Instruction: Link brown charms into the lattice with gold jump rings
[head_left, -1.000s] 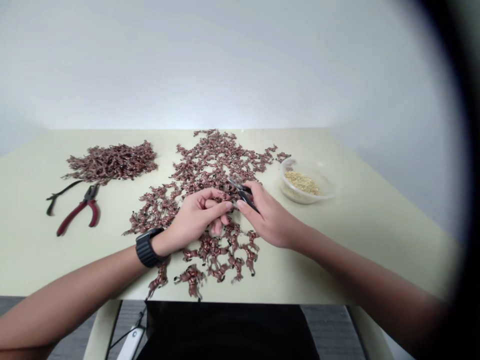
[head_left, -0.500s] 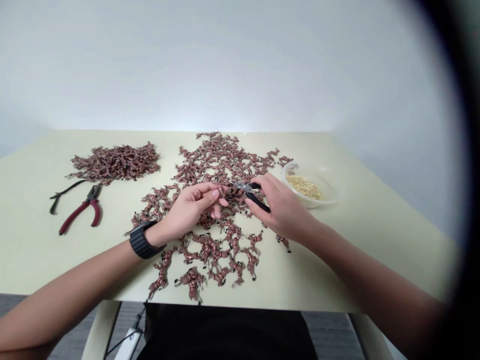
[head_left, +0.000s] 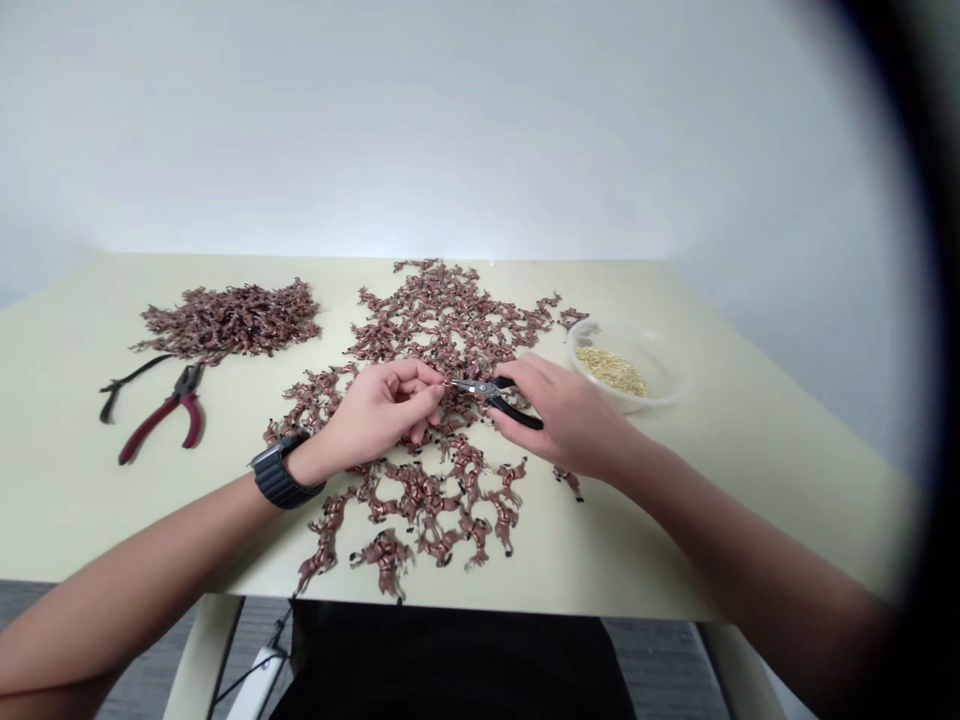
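Note:
Small brown horse-like figures (head_left: 442, 300) with black tips lie scattered across the middle of the table. My left hand (head_left: 379, 412), a dark watch on its wrist, pinches one small brown figure (head_left: 448, 384), mostly hidden by the fingers. My right hand (head_left: 574, 418) is closed around black-handled pliers (head_left: 519, 412). Their slim metal jaws point left and meet the pinched piece at my left fingertips. Whether the jaws grip it, I cannot tell.
A clear round bowl (head_left: 664, 388) of small gold-coloured pieces (head_left: 611, 370) stands at the right. On the left are a dense heap of brown figures (head_left: 236, 318), red-handled pliers (head_left: 154, 430) and a black tool or strap (head_left: 112, 398). A pale wall rises behind the table.
The pliers' jaws have moved slightly left and down, up to my left fingertips. My left hand has turned a little, its fingers more curled, and the figure shows less.

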